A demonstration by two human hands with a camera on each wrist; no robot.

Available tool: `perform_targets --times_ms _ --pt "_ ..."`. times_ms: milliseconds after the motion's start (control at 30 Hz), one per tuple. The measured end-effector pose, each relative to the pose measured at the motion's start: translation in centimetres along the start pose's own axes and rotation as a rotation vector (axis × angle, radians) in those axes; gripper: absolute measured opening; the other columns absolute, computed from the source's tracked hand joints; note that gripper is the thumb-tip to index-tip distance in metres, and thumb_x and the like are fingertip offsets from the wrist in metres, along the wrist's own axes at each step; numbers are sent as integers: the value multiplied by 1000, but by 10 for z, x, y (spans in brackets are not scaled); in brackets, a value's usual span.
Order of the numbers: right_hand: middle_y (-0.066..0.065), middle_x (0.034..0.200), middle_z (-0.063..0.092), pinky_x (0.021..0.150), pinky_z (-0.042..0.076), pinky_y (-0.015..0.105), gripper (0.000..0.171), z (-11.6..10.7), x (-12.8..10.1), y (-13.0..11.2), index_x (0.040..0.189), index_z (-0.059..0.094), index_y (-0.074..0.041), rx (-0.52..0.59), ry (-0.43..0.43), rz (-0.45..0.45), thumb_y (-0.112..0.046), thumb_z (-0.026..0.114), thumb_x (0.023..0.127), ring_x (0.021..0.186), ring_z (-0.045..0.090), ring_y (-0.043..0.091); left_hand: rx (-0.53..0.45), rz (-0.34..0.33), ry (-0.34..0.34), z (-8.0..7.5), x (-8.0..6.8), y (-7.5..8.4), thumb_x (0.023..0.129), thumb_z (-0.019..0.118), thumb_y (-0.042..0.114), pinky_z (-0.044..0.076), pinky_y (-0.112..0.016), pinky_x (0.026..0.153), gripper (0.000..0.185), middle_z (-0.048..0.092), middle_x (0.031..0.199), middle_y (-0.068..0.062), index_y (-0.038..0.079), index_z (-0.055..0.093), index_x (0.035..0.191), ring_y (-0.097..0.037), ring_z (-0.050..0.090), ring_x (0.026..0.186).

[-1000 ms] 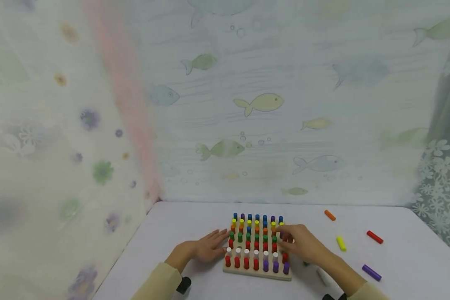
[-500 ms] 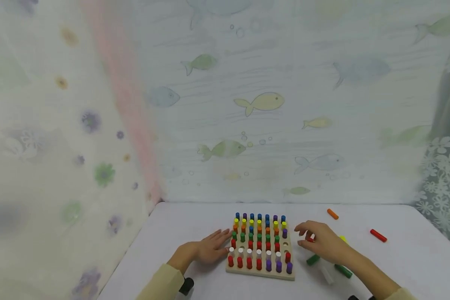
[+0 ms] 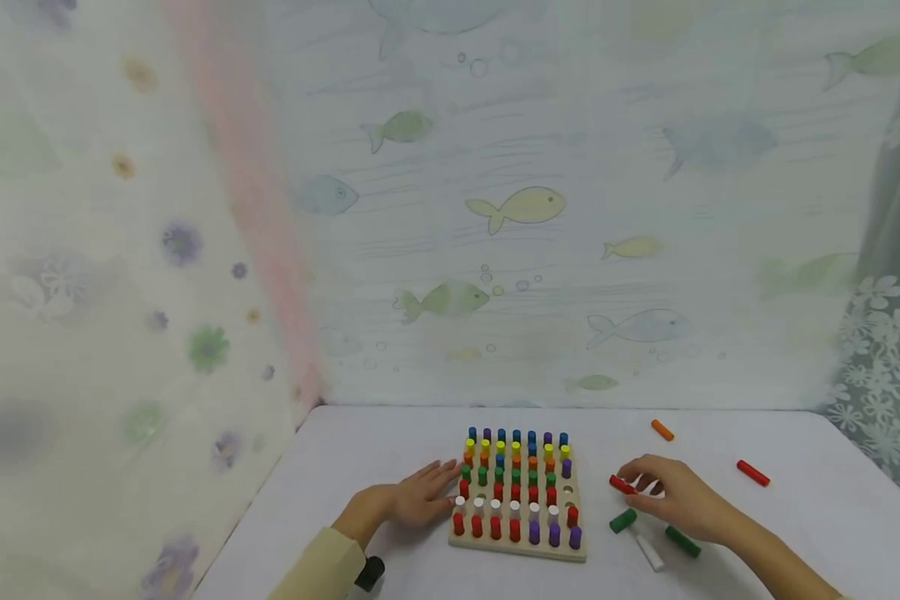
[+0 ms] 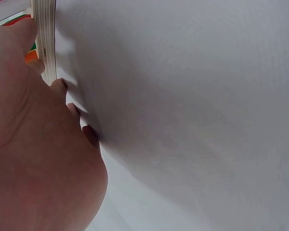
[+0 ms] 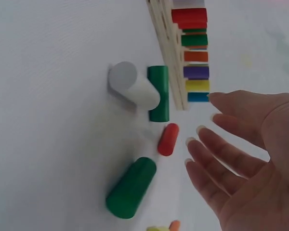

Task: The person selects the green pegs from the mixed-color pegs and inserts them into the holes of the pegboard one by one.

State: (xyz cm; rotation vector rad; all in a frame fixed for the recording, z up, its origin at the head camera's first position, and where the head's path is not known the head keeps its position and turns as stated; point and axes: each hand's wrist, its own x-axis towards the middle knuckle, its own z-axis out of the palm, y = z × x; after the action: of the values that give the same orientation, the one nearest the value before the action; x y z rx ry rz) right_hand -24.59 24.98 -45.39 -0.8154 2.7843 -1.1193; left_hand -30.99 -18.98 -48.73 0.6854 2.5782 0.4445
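A wooden pegboard stands on the white table, full of coloured pegs in rows, with a few bare holes. My left hand lies flat at its left side, fingertips by the board's edge. Right of the board, my right hand hovers over a red peg lying on the table. In the right wrist view the fingers of that hand are spread and relaxed, apart from the red peg. Close by lie a green peg, a white peg and another green peg.
Farther right on the table lie another red peg and, toward the back, an orange peg. A pale curtain with printed fish hangs behind the table, and a flowered one at the left.
My right hand has moved right, from the board's right edge to the loose pegs, uncovering bare holes in the right column. The left hand has stayed in place.
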Motion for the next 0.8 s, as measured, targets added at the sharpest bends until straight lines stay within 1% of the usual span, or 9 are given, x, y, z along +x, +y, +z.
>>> perform_targets --times_ms 100,167,267,333,500,600,667,700,800 --pt "5 110 69 76 55 24 26 0 -3 4 116 68 -3 24 -24 3 -17 73 95 90 61 8 -10 -11 -15 -1 -1 1 105 45 54 16 -59 124 69 19 171 1 26 23 165 -30 11 158" --pt "5 109 69 75 55 24 24 0 -4 7 115 68 -3 30 -31 -7 -16 73 95 89 60 6 -2 -7 -12 -2 -1 0 106 43 55 16 -59 124 70 18 171 2 27 21 165 -31 10 158" --pt "4 107 69 72 54 23 21 1 -3 11 112 69 -3 42 -32 -20 -13 73 94 87 59 4 8 2 9 -2 0 -2 106 41 56 16 -57 125 69 18 171 2 27 20 165 -29 10 158" --pt "3 103 69 70 53 23 19 2 -3 14 109 70 -4 52 -36 -18 -11 74 92 84 58 3 4 -1 21 -2 0 -1 106 43 54 17 -57 125 69 20 171 1 26 22 165 -29 12 158" --pt "-1 94 67 65 50 23 17 9 -4 18 103 71 -4 91 -71 28 -7 77 88 78 55 3 -14 -18 4 -3 -3 4 106 47 49 18 -58 124 67 22 170 0 24 25 164 -29 13 158" --pt "-2 91 65 64 49 22 15 12 -5 19 101 72 -5 92 -73 52 -7 77 87 76 54 3 -4 -9 10 -2 -4 6 106 46 52 19 -59 124 68 23 170 0 25 25 164 -30 14 158" --pt "-1 89 64 64 49 22 15 13 -4 19 101 72 -5 91 -76 70 -7 77 87 76 53 4 5 -15 10 -3 -5 8 106 47 51 20 -58 124 68 23 170 0 25 25 164 -30 15 157" --pt "-1 89 64 64 49 22 14 14 -4 19 101 72 -6 88 -77 82 -7 77 87 76 53 5 -5 -9 11 -1 -1 2 105 47 53 19 -58 124 68 23 170 1 27 25 164 -29 14 158" --pt "-1 89 64 64 49 22 14 15 -2 18 100 72 -7 82 -88 103 -7 78 87 75 53 6 -15 -6 4 2 4 -6 104 47 57 18 -58 124 69 22 170 4 30 25 164 -29 13 158"
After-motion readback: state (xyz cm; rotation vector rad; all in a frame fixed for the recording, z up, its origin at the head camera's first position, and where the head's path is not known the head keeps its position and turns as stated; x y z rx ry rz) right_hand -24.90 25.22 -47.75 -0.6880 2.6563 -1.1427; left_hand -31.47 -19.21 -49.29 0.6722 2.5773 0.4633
